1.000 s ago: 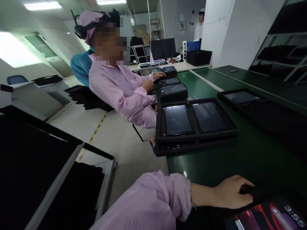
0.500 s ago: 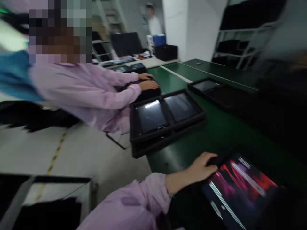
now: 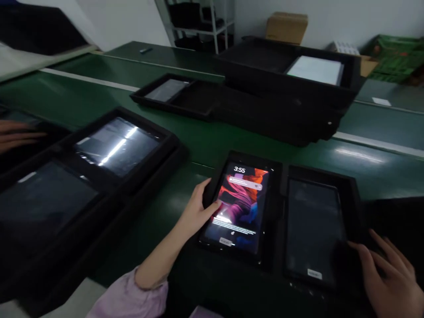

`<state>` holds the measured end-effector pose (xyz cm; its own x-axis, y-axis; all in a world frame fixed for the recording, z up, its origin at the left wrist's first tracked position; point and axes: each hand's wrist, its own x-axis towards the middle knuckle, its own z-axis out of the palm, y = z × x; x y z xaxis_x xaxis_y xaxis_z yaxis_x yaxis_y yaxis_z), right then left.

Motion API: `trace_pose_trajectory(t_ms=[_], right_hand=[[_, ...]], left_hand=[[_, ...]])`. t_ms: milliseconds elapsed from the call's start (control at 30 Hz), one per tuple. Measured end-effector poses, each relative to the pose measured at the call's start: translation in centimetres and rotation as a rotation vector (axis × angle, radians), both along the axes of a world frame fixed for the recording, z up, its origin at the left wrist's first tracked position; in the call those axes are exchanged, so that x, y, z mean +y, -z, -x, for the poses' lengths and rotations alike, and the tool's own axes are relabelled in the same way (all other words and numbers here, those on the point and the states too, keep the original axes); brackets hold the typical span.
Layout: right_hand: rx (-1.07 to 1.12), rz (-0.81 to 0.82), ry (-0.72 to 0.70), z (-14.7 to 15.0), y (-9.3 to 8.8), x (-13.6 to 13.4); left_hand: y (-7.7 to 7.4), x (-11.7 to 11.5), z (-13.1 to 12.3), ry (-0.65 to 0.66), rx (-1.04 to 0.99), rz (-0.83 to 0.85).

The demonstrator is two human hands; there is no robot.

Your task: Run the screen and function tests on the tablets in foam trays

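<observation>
A lit tablet lies in a black foam tray, its screen showing 3:55 over a red and purple wallpaper. My left hand grips the tablet's left edge, thumb on the glass. A dark tablet sits in the tray's neighbouring compartment, its screen off, with a small white label near its lower end. My right hand rests with spread fingers on the black foam to the right of that dark tablet. A co-worker's hand shows at the far left edge, on another tray.
More black trays with dark tablets lie to the left on the green workbench. Farther back are a tray with one tablet and a large black box holding a white sheet. A cardboard box stands behind.
My view has swung from the co-worker down onto the tablets. My left hand has moved from the top edge to the left edge of the lit tablet, and my right hand has come into view.
</observation>
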<state>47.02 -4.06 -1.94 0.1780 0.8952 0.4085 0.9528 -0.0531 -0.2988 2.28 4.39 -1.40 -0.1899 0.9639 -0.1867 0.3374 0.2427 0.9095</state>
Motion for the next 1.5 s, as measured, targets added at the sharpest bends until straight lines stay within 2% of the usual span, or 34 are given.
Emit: trace_pose_trajectory(t_ms=[33, 133, 233, 367, 467, 500, 567, 633, 667, 833, 900, 1033, 1100, 1200, 1300, 1367, 1433, 1500], right_hand=[[0.017, -0.015, 0.044, 0.6, -0.5, 0.4], [0.047, -0.047, 0.062, 1.5, -1.2, 1.9], [0.01, -0.017, 0.019, 0.5, 0.0, 3.9], [0.045, 0.067, -0.037, -0.9, 1.4, 6.7], [0.093, -0.002, 0.002, 0.1, 0.2, 7.7], [0.095, -0.036, -0.019, 0.7, -0.6, 7.7], [0.078, -0.062, -0.166, 1.8, -1.9, 7.4], [0.043, -0.02, -0.336, 2.3, -2.5, 7.1], [0.025, 0.008, -0.374, 2.3, -2.5, 7.0], [-0.019, 0.002, -0.246, 1.7, -1.9, 7.2], [-0.024, -0.007, -0.314, 2.8, -2.4, 6.8], [-0.065, 0.088, -0.598, 7.2, -3.7, 5.5], [-0.095, 0.124, -0.652, 8.7, -3.9, 5.1], [-0.095, 0.06, -0.54, 8.3, -3.9, 4.8], [-0.016, -0.092, -0.286, 6.3, -4.4, 4.0], [0.038, -0.174, -0.165, 5.3, -4.8, 3.0], [0.064, -0.214, -0.133, 4.9, -5.1, 2.1], [0.078, -0.225, -0.16, 5.0, -5.2, 1.4]], left_hand=[[-0.2, 0.3, 0.0, 0.019, 0.062, 0.001], [-0.6, 1.2, 0.0, 0.063, 0.186, 0.016], [-0.8, 2.0, -0.4, 0.056, 0.228, 0.019], [-0.8, 2.3, -0.7, -0.019, 0.256, 0.056], [-0.9, 2.1, -0.7, -0.057, 0.22, 0.117], [-0.9, 2.1, -0.7, -0.056, 0.201, 0.133], [-1.0, 2.0, -0.5, -0.048, 0.167, 0.154], [-1.0, 1.9, -0.5, -0.051, 0.153, 0.172], [-1.1, 1.9, -0.5, -0.058, 0.155, 0.185], [-1.5, 1.9, -1.0, -0.075, 0.161, 0.206], [-1.6, 1.9, -1.1, -0.078, 0.171, 0.2], [-1.6, 2.0, -1.3, -0.077, 0.19, 0.202], [-1.6, 2.0, -1.3, -0.072, 0.184, 0.167], [-1.7, 1.9, -1.3, -0.074, 0.16, 0.144], [-1.7, 1.9, -1.2, -0.076, 0.153, 0.164], [-1.5, 2.0, -1.0, -0.089, 0.155, 0.165], [-1.2, 2.0, -0.8, -0.108, 0.15, 0.17], [-1.0, 2.0, -0.8, -0.121, 0.136, 0.182]])
